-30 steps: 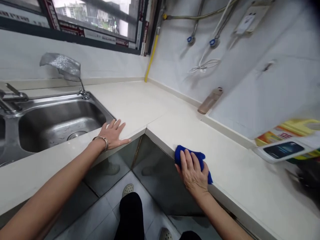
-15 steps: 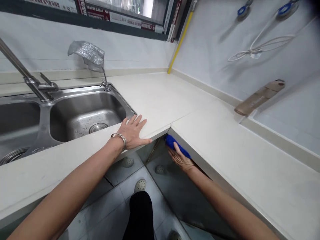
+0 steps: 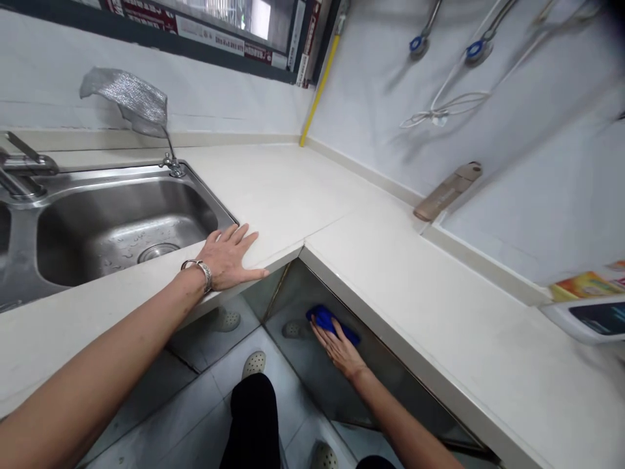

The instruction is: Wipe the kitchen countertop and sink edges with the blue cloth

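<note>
My left hand (image 3: pixel 228 255) lies flat with fingers spread on the white countertop (image 3: pixel 273 189), close to the sink's front right corner. A silver bracelet (image 3: pixel 199 270) circles that wrist. Below the counter's edge, my right hand (image 3: pixel 342 348) presses a blue cloth (image 3: pixel 334 324) against the glossy dark cabinet door (image 3: pixel 405 374). The fingers lie over the cloth, which is bunched beneath them.
A steel sink (image 3: pixel 127 221) with a faucet (image 3: pixel 24 169) stands left. A smaller tap covered by silver bubble foil (image 3: pixel 127 98) rises behind it. A brown bottle-shaped pouch (image 3: pixel 448 192) leans by the wall; a white device (image 3: pixel 586 319) sits at far right.
My right hand and the blue cloth have slid down the cabinet door, away from the counter's underside. My left hand stays on the counter. The view has turned to the right.
</note>
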Motion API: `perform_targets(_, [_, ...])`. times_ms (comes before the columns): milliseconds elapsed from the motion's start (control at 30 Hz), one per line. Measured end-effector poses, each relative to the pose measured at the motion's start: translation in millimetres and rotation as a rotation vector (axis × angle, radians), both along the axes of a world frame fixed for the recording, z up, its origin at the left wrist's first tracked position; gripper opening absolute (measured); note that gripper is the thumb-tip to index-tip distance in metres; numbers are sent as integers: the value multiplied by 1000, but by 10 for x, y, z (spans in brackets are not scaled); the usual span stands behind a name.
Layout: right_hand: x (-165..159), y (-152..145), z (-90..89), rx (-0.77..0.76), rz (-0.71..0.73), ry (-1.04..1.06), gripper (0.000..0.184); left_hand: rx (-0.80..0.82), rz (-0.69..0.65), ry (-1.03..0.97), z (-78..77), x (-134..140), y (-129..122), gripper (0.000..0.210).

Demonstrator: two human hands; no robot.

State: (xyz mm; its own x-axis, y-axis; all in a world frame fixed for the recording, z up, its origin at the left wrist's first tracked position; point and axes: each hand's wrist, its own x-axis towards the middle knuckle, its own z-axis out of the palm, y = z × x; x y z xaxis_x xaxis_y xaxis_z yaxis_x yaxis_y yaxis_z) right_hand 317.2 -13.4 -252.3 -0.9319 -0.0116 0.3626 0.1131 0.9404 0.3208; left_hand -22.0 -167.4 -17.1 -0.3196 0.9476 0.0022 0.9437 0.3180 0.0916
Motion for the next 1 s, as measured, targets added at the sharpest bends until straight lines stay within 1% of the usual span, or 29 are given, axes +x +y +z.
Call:
perform_targets(133, [1046,-255,-334,35,-10,-42,84,14,-3,-27,2,0,-14,99])
perform_targets(200, [1559,-347,-433,77,-31,-89,83,9,0,-37,2,5,-10,99])
perform_targets(233, [1770,-372,-453,105,-22,-98,82,4,2,-41,2,9,-6,98])
perform_targets(300, [2041,-379,-435,158,18,-135,83,-2,9,-48,4,19,5,98])
perform_targets(333, [2084,-366,-401,177,38,-153,83,-5,13,-52,5,24,11,98])
perform_targets(367, [2061,-344,-357,189,50,-164,84,-7,17,-56,5,27,17,98])
perform_targets(433, [1831,-286,-260,198,56,-168,83,-9,23,-58,1,33,27,99])
perform_targets(500, [1410,-207,-177,196,44,-160,82,-14,26,-56,-8,36,33,99])
perform_targets(567, [873,-98,-119,190,30,-164,80,-17,28,-53,-15,40,35,99])
perform_targets(600, [583,-30,-94,182,38,-132,78,-19,29,-51,-17,42,35,99])
perform_targets(700, [-282,199,-1,114,71,-69,78,-28,35,-37,-11,46,39,97])
perform_targets(767, [-778,334,90,63,108,-18,79,-33,30,-29,-6,41,47,97])
perform_targets(800, [-975,385,141,46,105,-4,79,-34,24,-28,-5,35,52,97])
perform_targets(867, [-1220,440,237,28,65,-12,78,-23,16,-22,-7,17,60,96])
perform_targets(900, [-1255,443,275,33,33,-36,77,-13,13,-15,-11,6,62,95])
perform_targets(933, [-1230,430,302,46,-11,-71,76,-3,12,-5,-15,-5,63,94])
perform_targets(1000, [-1011,361,317,89,-115,-162,74,12,12,28,-21,-28,64,92])
